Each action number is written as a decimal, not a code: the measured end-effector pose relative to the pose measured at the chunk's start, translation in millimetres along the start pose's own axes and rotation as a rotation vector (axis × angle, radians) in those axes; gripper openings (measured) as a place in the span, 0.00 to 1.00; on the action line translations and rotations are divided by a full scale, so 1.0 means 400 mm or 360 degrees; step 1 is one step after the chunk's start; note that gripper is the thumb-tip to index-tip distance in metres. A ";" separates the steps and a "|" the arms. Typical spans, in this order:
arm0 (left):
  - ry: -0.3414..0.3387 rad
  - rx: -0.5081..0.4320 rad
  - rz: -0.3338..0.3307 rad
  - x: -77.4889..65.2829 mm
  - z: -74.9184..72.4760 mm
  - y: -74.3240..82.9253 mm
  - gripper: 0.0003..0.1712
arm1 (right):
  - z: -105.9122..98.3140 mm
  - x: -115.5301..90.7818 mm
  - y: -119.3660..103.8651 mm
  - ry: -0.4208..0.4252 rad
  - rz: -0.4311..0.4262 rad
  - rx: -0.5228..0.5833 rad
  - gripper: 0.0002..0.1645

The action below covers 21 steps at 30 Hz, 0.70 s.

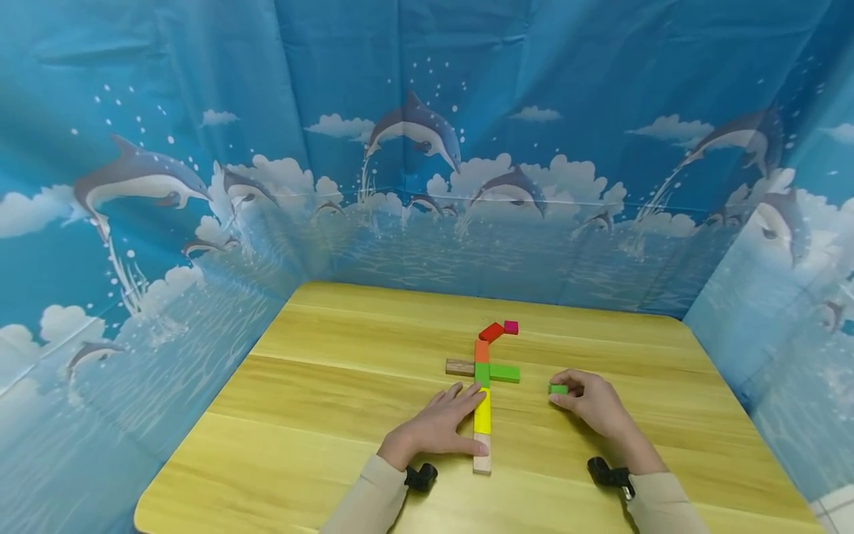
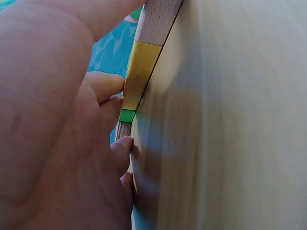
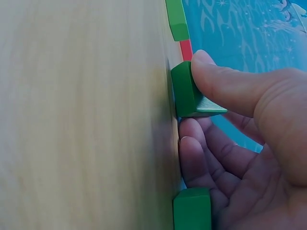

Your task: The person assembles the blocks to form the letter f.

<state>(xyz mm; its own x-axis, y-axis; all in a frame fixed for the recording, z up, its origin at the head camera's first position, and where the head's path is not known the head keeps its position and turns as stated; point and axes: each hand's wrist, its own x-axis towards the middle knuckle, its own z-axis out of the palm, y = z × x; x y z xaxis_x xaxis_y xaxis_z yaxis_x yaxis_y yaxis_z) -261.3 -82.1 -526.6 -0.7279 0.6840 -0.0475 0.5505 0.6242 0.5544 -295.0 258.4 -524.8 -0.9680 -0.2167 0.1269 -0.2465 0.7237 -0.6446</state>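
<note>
My left hand [image 1: 443, 423] lies over a line of wooden blocks, fingers extended. Its fingertips touch the yellow block [image 1: 482, 415] near the green one [image 1: 482, 374], and its thumb rests on the pale wood blocks [image 1: 482, 464] at the near end. To the right, my right hand [image 1: 594, 400] pinches a small green block [image 3: 184, 91] between thumb and fingers, close over the table. Another green block [image 3: 192, 211] shows by the palm in the right wrist view; the hand hides it from the head view.
Beyond the left hand, an orange block [image 1: 482, 351], a tilted red block [image 1: 491, 332] and a pink block [image 1: 511, 327] continue the line. A brown block [image 1: 459, 367] and a light green block [image 1: 505, 374] branch sideways. A dolphin-print curtain [image 1: 427, 245] surrounds the wooden table [image 1: 320, 415].
</note>
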 end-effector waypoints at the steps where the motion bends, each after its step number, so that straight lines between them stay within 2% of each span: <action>1: 0.0003 -0.0001 0.0002 0.000 0.001 0.000 0.54 | 0.001 0.000 -0.001 0.0002 0.0002 -0.0011 0.16; 17: 0.0007 0.0009 -0.0003 0.015 0.006 -0.004 0.55 | -0.008 0.025 -0.014 -0.0017 0.0016 -0.0093 0.15; 21: 0.0013 0.0007 -0.0016 0.015 0.003 -0.004 0.55 | -0.008 0.039 -0.019 -0.0058 0.0006 -0.0072 0.16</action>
<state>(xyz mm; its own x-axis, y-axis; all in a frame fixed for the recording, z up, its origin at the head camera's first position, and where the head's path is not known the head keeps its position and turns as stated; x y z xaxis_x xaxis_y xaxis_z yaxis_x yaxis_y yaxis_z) -266.0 -78.5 -528.9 -0.7367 0.6747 -0.0463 0.5449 0.6327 0.5503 -308.6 251.8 -515.5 -0.9668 -0.2367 0.0964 -0.2453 0.7533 -0.6103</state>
